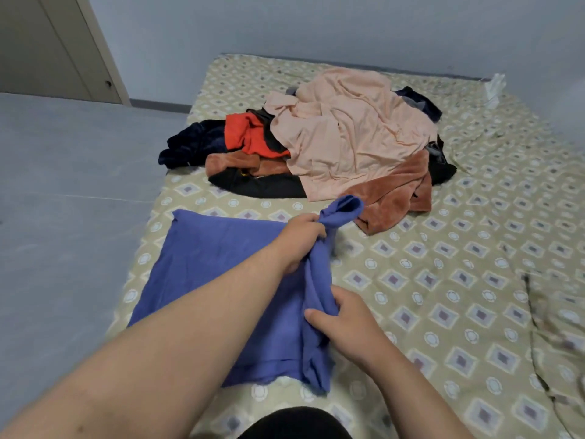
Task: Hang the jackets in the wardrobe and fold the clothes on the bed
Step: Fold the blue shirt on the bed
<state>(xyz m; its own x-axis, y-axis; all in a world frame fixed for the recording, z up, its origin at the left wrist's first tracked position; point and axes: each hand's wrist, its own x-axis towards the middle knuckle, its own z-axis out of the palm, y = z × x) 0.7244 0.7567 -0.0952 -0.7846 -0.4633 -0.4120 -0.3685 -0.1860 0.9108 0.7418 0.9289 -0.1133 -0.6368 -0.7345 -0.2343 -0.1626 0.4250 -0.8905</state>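
**Q:** Status of the fold?

**A:** The periwinkle-blue knit garment (215,245) lies mostly flat on the near left of the patterned beige bedsheet (443,280). My left hand (304,232) grips its bunched right edge at the far end. My right hand (345,318) holds the same edge nearer me, fingers curled round the cloth.

**Q:** Remaining?

**A:** Most of it, I judge; the first fold is only begun. The heap of crumpled clothes (348,137) (peach, red, brown fleece, black) sits far, centre, unfolded. No folded stack is visible. I cannot tell whether any jackets are hung.
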